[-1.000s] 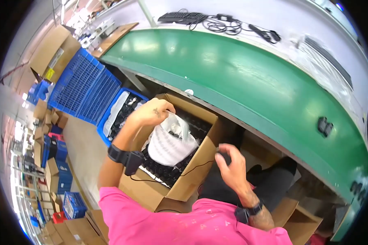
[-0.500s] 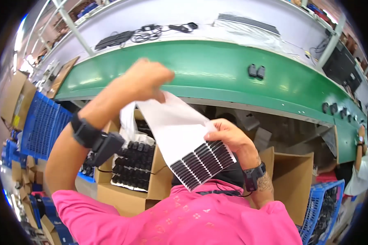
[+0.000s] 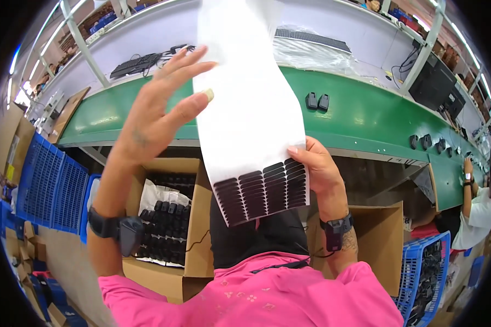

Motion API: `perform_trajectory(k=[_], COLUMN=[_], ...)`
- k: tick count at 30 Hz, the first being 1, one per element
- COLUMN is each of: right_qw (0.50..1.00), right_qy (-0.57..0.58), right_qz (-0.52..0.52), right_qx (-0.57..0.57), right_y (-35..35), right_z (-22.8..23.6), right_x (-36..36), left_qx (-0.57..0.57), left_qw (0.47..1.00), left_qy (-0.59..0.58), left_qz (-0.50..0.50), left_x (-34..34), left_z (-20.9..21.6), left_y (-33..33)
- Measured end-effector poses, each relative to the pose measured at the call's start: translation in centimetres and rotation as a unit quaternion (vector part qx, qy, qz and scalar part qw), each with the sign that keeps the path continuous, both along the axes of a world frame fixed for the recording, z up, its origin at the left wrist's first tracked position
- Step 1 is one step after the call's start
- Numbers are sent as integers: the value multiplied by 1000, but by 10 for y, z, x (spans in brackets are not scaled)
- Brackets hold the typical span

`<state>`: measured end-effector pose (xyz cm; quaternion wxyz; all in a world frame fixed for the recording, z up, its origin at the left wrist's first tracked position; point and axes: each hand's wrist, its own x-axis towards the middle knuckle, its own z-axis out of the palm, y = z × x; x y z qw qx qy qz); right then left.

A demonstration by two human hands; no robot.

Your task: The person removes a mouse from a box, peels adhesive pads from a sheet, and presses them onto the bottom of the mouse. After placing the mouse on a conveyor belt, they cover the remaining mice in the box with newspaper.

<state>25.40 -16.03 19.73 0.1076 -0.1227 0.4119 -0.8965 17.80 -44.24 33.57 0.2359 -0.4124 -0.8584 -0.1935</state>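
A long white sticker sheet (image 3: pixel 248 109) hangs in front of me, with columns of black elongated stickers (image 3: pixel 262 191) at its lower end. My right hand (image 3: pixel 317 163) pinches the sheet's right edge just above those stickers, thumb on the front. At the sheet's left edge, my left hand (image 3: pixel 163 109) is raised with fingers spread; its fingertips overlap the paper, but it grips nothing that I can see. Beyond the sheet, two small black plug-like devices (image 3: pixel 317 102) stand side by side on the green bench (image 3: pixel 365 122).
At lower left, an open carton (image 3: pixel 199 234) holds rows of black devices (image 3: pixel 169 218). Another open carton (image 3: pixel 373 234) stands right, beside a blue crate (image 3: pixel 412 272). Blue crates (image 3: pixel 49 185) lean at far left. A co-worker's arm (image 3: pixel 467 182) reaches the bench's right end.
The sheet has swung up and now stretches upward past the bench. My left hand has moved left and its fingers have spread. My right hand still holds the sheet, slightly lower in its grip.
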Motion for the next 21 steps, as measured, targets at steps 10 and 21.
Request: perform_trajectory(k=[10,21], right_qw=[997,994], right_qy=[64,94], right_qz=[-46,-54], right_qx=[14,-3], right_y=[6,16], right_z=[32,44], right_x=[8,29], left_qx=[51,110], left_qw=[982,935], left_qy=[-134,-249], left_qz=[-125,-228], left_x=[5,15], left_z=[-2,-2], left_y=[9,22])
